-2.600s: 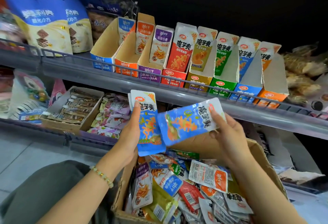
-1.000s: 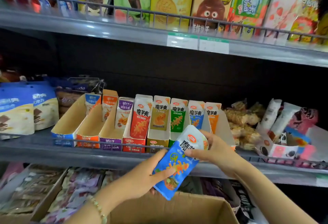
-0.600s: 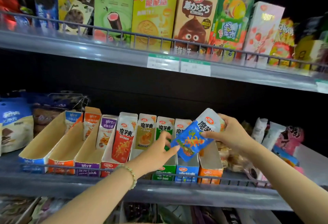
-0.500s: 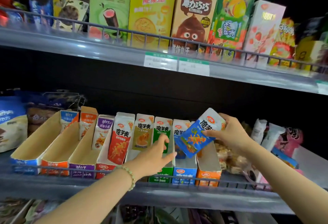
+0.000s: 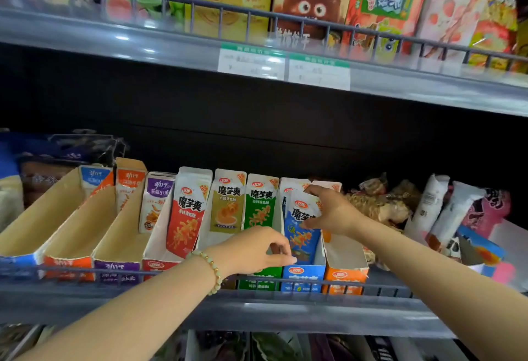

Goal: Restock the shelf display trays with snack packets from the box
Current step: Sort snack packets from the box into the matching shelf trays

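the middle shelf [image 5: 285,312] carries a row of eight cardboard display trays [image 5: 85,235], and most of that row looks thinly stocked. each tray shows only a packet or so standing at its back, with bare cardboard floor in front. the three at the left end are the barest, and the orange tray [image 5: 345,272] at the right end also shows a wide empty floor. so i judge the restocking to be at an early stage, with nearly every tray left to fill. the box of stock is out of view, so how much remains in it cannot be told.

the blue tray [image 5: 303,275], second from the right, is the one being filled. the blue packet [image 5: 300,229] stands upright inside it, its lower end down between the tray walls and just in front of another packet at the back. it is in the tray but not yet let go.

the right hand [image 5: 331,212] holds the blue packet, thumb at its top edge and fingers across its face. the left hand [image 5: 257,249] sits low at the tray's front left corner with fingers curled. whether it pinches the tray wall, touches the packet's foot or holds nothing, i cannot tell. a bead bracelet [image 5: 213,272] circles the left wrist.
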A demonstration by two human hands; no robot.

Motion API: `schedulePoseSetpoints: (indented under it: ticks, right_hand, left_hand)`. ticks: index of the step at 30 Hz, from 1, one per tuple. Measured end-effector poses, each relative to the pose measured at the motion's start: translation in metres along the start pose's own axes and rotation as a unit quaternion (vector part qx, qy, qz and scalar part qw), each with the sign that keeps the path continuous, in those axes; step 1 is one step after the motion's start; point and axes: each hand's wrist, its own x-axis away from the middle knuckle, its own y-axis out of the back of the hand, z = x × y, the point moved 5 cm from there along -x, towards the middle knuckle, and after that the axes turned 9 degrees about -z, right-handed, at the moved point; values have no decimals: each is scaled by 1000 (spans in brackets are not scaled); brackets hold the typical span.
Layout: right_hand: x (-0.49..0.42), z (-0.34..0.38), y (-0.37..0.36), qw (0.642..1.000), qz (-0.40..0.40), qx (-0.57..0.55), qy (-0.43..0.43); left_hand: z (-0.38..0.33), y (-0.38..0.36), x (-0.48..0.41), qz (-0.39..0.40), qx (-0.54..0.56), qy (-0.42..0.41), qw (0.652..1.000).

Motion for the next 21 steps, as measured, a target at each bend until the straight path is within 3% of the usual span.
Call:
schedulePoseSetpoints:
  ticks: [6, 17, 21]
  right_hand:
    - [-12, 0, -4, 993, 77, 81, 45]
    - [-40, -9, -14, 988, -71, 39, 132]
    - [-43, -12, -17, 992, -14, 22, 122]
  left_hand:
    - [8, -5, -6, 4, 13, -8, 1000]
    - [13, -7, -11, 14, 38, 9, 999]
    - [15, -8, -11, 12, 40, 10, 999]
